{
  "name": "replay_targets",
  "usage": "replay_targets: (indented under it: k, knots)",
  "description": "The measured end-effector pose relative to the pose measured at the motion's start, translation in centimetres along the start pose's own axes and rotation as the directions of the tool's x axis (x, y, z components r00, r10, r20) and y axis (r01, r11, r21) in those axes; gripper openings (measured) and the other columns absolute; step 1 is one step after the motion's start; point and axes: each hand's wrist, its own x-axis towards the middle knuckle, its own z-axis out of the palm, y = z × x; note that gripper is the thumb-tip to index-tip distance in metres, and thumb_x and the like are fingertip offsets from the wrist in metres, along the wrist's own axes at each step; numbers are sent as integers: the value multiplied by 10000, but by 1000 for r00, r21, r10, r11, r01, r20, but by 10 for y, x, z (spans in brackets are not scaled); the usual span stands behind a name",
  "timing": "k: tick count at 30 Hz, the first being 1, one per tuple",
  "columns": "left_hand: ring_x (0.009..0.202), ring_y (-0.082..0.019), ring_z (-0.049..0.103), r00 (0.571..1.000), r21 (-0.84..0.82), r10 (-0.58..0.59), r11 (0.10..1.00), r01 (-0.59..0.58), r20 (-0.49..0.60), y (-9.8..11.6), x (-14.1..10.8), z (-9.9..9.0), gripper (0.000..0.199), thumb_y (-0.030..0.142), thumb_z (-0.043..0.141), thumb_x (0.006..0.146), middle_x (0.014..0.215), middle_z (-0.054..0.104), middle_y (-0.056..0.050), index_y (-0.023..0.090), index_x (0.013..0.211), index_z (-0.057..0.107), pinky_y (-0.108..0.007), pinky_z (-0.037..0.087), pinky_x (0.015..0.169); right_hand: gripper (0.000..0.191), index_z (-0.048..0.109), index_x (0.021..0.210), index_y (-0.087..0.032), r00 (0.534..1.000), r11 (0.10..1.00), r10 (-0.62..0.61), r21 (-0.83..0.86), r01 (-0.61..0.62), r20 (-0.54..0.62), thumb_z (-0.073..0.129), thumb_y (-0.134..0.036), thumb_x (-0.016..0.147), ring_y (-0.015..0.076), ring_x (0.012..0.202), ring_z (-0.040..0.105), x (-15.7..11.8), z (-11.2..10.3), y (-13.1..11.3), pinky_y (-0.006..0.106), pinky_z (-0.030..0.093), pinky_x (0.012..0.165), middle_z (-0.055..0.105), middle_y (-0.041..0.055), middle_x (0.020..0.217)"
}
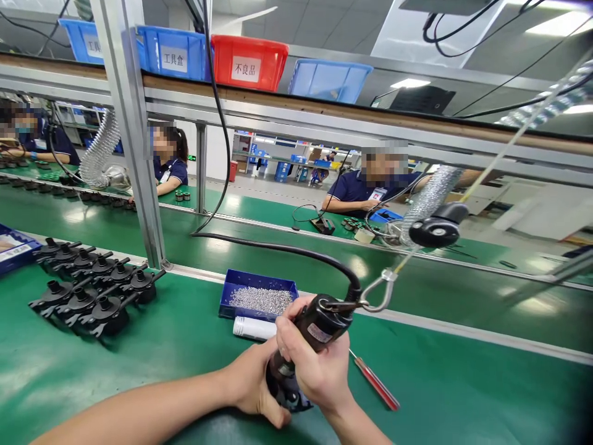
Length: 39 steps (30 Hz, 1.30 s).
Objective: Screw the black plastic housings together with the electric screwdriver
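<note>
Reaching over a green workbench [445,395] to a black power screwdriver [319,315], slanted, nose down; facing a tall metal post [125,123] beyond the power screwdriver and to its left; facing also, farther beyond it, co-workers [352,188] in dark shirts; seeing, above and beyond it, a red bin [250,52] among blue bins [173,43]; seeing, well to its left, rows of black assemblies [105,309]; seeing, just beyond it, a blue tray [259,281]; clamping its body in the right hand [319,368], with fingers wrapped around; curling the left hand [257,377] around a dark part [296,398] at its lower end, with far fingers hidden; unable to tell whether nose and part touch; seeing, just to its left, a white cylinder [252,328], and to its right a red-handled screwdriver [377,384]; seeing, just beyond it, small metal pieces [264,300] in the tray.
</note>
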Motion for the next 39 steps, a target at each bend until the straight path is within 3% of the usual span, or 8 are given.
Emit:
replay_targets:
  k: [4, 10, 13, 18, 22, 27, 33, 39]
  knots:
    - [1310, -444, 665, 999, -9, 35, 999, -35, 3, 8, 1, -1, 1057, 112, 938, 509, 1384, 740, -123, 156, 1511, 604, -584, 484, 1221, 139, 665, 925, -234, 1000, 1000, -12, -24, 11, -13, 789, -277, 973, 91, 490, 486, 2, 6, -8, 236, 425, 456, 613, -36, 729]
    - [1137, -387, 715, 999, -27, -50, 998, 50, -10, 13, 1, 4, 968, 119, 909, 524, 1243, 764, -96, 148, 1451, 631, -523, 593, 1053, 157, 673, 939, -229, 998, 1000, 21, 16, -20, -51, 812, -299, 959, 89, 485, 491, 3, 10, -5, 228, 436, 452, 612, -37, 712]
    - [1148, -389, 697, 997, 21, -78, 997, 78, -6, 12, -1, -1, 942, 150, 929, 518, 1247, 747, -94, 156, 1417, 645, -520, 596, 1032, 178, 685, 955, -225, 997, 997, 55, 49, -53, -49, 837, -318, 949, 91, 494, 519, 5, 10, -6, 229, 458, 467, 639, -28, 733]
    - [1282, -385, 635, 998, 77, -25, 997, 20, 60, 11, -13, -30, 1175, 232, 991, 561, 1422, 659, -123, 222, 1609, 460, -552, 521, 1149, 128, 692, 972, -240, 999, 970, 40, 238, -45, 26, 808, -295, 976, 106, 514, 588, 20, -6, -23, 236, 509, 524, 677, -34, 711]
    - [1380, -403, 587, 997, 71, -77, 994, 77, -7, 8, -23, -45, 1330, 497, 1047, 621, 1516, 612, -152, 246, 1710, 327, -570, 399, 1243, 134, 698, 960, -235, 1000, 967, 4, 255, -4, 0, 826, -232, 922, 109, 505, 588, 33, -24, -28, 240, 491, 508, 714, -23, 739]
    - [1255, -339, 631, 983, 104, -162, 980, 171, -90, 14, -19, -44, 1003, 681, 899, 813, 1418, 698, -123, 242, 1619, 496, -446, 469, 1098, 157, 689, 887, -208, 997, 975, 70, 208, -76, 38, 834, -229, 830, 128, 533, 556, 42, -26, -22, 277, 482, 532, 661, -24, 686]
    - [1056, -295, 663, 971, 152, -205, 963, 224, -126, 25, -13, -45, 814, 688, 917, 771, 1204, 774, -96, 199, 1375, 674, -351, 516, 915, 238, 614, 797, -224, 995, 960, 75, 265, -91, 70, 844, -253, 742, 134, 588, 485, 47, -18, -26, 287, 463, 571, 529, -58, 662]
    - [1024, -319, 701, 949, 229, -259, 927, 296, -180, 31, -13, -48, 793, 722, 915, 725, 1135, 799, -108, 175, 1268, 730, -363, 567, 885, 289, 564, 802, -242, 991, 951, 59, 294, -92, 117, 842, -307, 758, 124, 617, 447, 53, -15, -22, 252, 425, 542, 500, -58, 709]
